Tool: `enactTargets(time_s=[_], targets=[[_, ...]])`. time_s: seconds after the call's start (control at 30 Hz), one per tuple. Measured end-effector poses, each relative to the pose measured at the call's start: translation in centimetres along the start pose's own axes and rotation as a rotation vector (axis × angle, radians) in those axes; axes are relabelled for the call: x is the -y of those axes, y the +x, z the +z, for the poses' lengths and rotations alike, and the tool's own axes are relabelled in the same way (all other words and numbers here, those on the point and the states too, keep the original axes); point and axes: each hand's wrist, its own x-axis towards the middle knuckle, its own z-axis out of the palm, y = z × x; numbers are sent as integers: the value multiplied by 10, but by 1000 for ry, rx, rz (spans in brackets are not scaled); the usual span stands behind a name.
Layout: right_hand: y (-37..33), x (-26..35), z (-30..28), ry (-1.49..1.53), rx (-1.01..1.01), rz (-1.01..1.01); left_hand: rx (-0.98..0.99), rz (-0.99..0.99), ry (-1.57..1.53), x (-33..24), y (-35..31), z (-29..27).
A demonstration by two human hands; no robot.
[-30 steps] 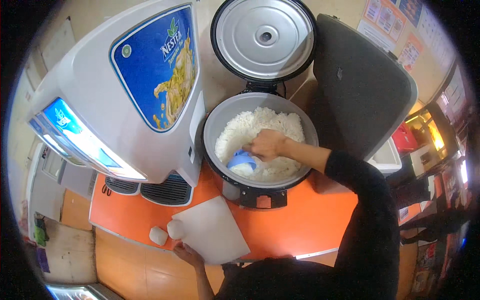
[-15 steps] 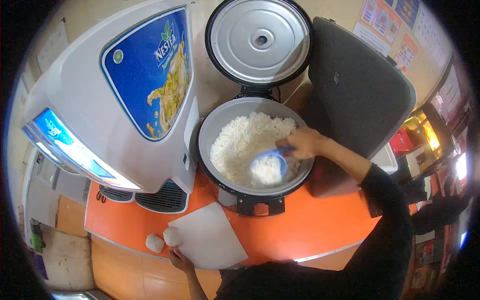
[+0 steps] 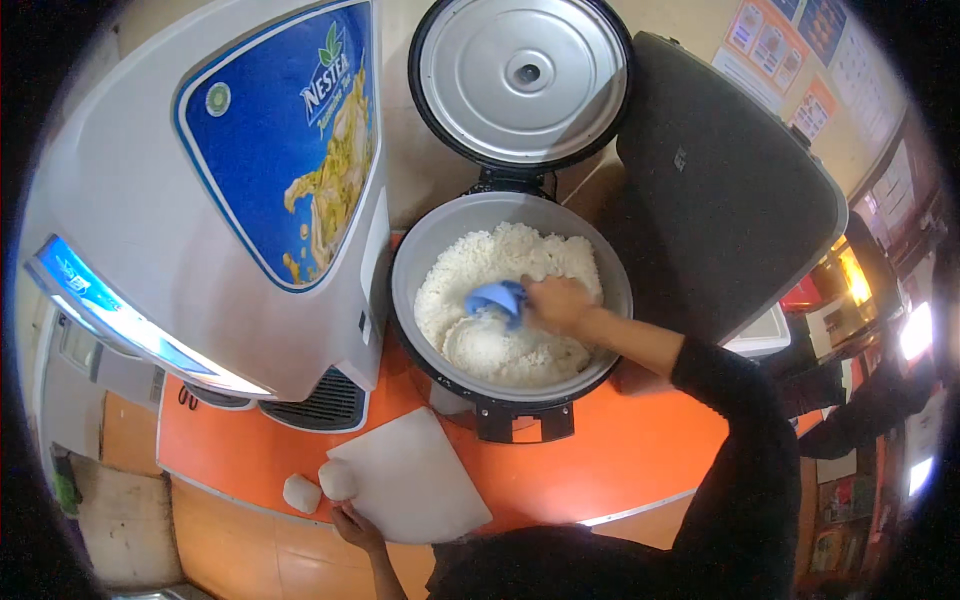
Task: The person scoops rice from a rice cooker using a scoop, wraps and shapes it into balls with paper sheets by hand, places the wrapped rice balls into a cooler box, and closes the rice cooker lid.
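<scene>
Inside the rice cooker's wide grey pot, my right hand is closed round the handle of a blue plastic scoop. The scoop is tilted above the cooked white rice, slightly blurred, and its mouth is turned from view. Just below it the rice forms a rounded mound. My left hand is at the near table edge, fingers curled at the lower left side of a white sheet. Two rounded white lumps lie close by: one lump on the sheet's left corner, another lump beside it.
A large white drink dispenser stands to the left, with a black drip tray at its foot. The cooker's metal lid is raised behind the pot. A tall dark grey case rises on the right. Everything stands on an orange table.
My right hand has moved left across the pot. The scoop, upright with rice in it before, is now tipped over the rice. My left hand has stayed by the white sheet.
</scene>
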Motion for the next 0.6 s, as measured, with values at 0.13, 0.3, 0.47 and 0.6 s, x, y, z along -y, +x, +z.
enactTargets(time_s=[0.13,0.3,0.47,0.6], targets=[[12,28,11,147,160,-136,13,0,47,9,-2,0],[-11,33,-9,42,168,-342,41,-15,22,21,-3,3],[-50,10,-44,-50,247,-417,81,-76,97,38,-7,-1],[-59,-1,-50,19,294,-348,34,-19,49,27,-1,4]])
